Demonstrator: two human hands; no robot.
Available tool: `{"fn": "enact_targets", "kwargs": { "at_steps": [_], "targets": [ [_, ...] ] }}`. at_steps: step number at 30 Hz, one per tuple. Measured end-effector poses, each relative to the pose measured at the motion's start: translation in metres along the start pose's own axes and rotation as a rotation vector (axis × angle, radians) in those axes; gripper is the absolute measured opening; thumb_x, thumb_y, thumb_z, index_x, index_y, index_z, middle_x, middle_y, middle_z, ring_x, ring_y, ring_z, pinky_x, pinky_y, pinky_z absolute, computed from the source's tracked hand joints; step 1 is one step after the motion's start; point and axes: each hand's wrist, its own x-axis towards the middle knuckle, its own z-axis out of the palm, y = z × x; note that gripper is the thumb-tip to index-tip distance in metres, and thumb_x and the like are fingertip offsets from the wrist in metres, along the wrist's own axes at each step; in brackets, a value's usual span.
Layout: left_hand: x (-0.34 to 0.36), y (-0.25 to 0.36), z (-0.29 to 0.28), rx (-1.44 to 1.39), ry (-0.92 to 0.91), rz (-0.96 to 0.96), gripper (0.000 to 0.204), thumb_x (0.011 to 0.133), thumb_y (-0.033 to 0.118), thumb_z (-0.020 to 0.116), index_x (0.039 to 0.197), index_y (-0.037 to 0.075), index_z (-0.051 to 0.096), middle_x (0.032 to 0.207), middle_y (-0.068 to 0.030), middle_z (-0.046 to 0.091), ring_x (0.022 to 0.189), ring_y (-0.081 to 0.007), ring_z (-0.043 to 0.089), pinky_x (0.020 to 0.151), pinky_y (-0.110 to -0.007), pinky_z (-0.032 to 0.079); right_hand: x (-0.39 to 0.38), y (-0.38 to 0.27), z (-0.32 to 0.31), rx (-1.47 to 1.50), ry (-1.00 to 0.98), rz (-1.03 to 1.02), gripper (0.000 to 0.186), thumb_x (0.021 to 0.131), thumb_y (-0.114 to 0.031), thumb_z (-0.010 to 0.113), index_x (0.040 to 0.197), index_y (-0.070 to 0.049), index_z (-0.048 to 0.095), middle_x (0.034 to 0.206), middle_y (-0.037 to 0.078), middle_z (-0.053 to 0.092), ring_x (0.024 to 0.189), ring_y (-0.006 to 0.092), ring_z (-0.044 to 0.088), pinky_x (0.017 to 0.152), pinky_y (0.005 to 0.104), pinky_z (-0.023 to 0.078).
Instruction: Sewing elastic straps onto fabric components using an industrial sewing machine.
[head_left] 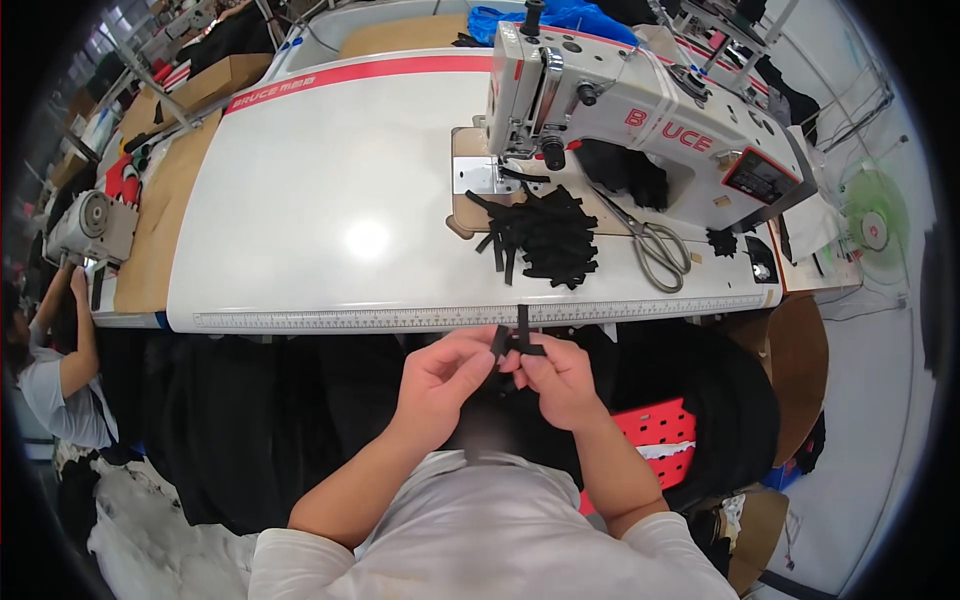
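Just off the front edge of the white sewing table (330,200), both my hands meet over black fabric strips (523,325). My left hand (445,382) pinches a short black strip between thumb and fingers. Close beside it, my right hand (563,380) is closed on another strip, with one end standing up and one pointing right. Whether these strips are joined is too small to tell. Beyond my hands lies a loose pile of black strips (548,235), in front of the sewing machine's needle area.
A white sewing machine (640,110) stands at the back right. Large scissors (655,250) lie beside the pile. A ruler strip (380,318) runs along the table's front edge. Black cloth (240,430) hangs below left. A co-worker (65,370) sits at another machine, far left.
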Motion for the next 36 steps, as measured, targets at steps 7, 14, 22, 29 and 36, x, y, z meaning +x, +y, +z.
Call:
{"fn": "enact_targets", "kwargs": {
  "at_steps": [7,14,22,29,36],
  "targets": [
    [0.011,0.004,0.001,-0.172,0.044,-0.226,0.009,0.095,0.005,0.063,0.098,-0.002,0.068,0.105,-0.0118,0.07,0.085,-0.0146,0.064,0.078,-0.03,0.053,0.008,-0.01,0.009,-0.223,-0.071,-0.12,0.017,0.099,-0.011,0.054,0.096,0.002,0.066,0.08,0.008,0.063,0.065,0.0166,0.058,0.062,0.0295,0.048],
    [0.023,-0.003,-0.005,-0.178,0.291,-0.053,0.005,0.091,0.001,0.068,0.094,-0.001,0.066,0.089,-0.0095,0.07,0.088,-0.0161,0.067,0.082,-0.028,0.053,0.005,0.006,-0.006,-0.27,0.032,-0.116,0.026,0.101,-0.017,0.05,0.1,0.004,0.066,0.076,0.006,0.062,0.058,0.0114,0.053,0.055,0.0228,0.041],
    [0.011,0.018,-0.028,-0.167,0.183,0.026,0.009,0.091,-0.007,0.054,0.097,-0.004,0.061,0.088,-0.0092,0.064,0.085,-0.0188,0.066,0.087,-0.035,0.053,-0.04,0.015,-0.058,0.02,0.586,0.245,0.053,0.105,-0.035,0.038,0.083,0.001,0.07,0.068,0.006,0.062,0.06,0.0109,0.051,0.059,0.0244,0.038],
    [-0.023,-0.042,0.009,-0.002,-0.246,-0.642,0.012,0.096,0.001,0.059,0.105,0.0,0.066,0.092,-0.0066,0.068,0.072,-0.0083,0.06,0.063,-0.021,0.047,-0.052,0.018,-0.015,-0.193,0.498,0.217,0.04,0.103,-0.025,0.045,0.088,0.002,0.07,0.071,0.01,0.064,0.063,0.0178,0.06,0.057,0.0312,0.047],
    [-0.028,-0.057,0.02,-0.009,-0.195,-0.716,0.011,0.099,0.006,0.056,0.105,0.001,0.064,0.123,-0.0119,0.065,0.074,-0.0079,0.061,0.058,-0.021,0.044,-0.058,0.018,-0.004,-1.245,0.357,0.149,0.025,0.085,-0.013,0.064,0.109,-0.003,0.068,0.09,0.011,0.061,0.072,0.0312,0.064,0.061,0.039,0.052]
  ]
}}
